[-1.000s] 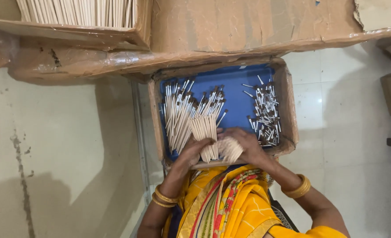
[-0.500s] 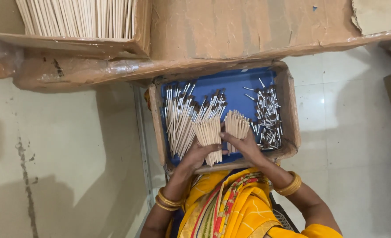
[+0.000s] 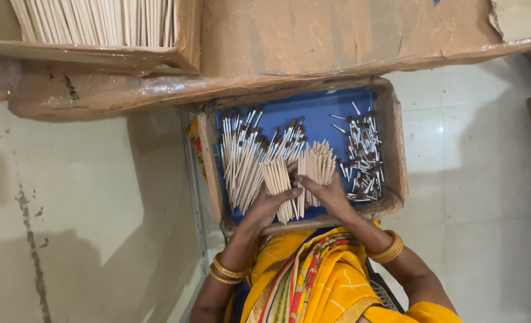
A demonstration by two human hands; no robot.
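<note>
In front of me sits a brown cardboard tray with a blue floor; beyond it, a big taped carton; far left, another open box.

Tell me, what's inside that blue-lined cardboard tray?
Pale sticks, many dark-tipped, a shorter scattered pile, and both hands' bundles. The tray floor beneath them is hidden.

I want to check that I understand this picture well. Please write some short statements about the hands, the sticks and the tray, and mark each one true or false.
1. The left hand grips a bundle of pale sticks. True.
2. The right hand is empty. False: it holds a second bundle.
3. The tray is red inside. False: its floor is blue.
4. Dark-tipped short sticks lie in a loose heap at the tray's right side. True.
5. Both wrists are bare. False: each wears gold bangles.
</note>
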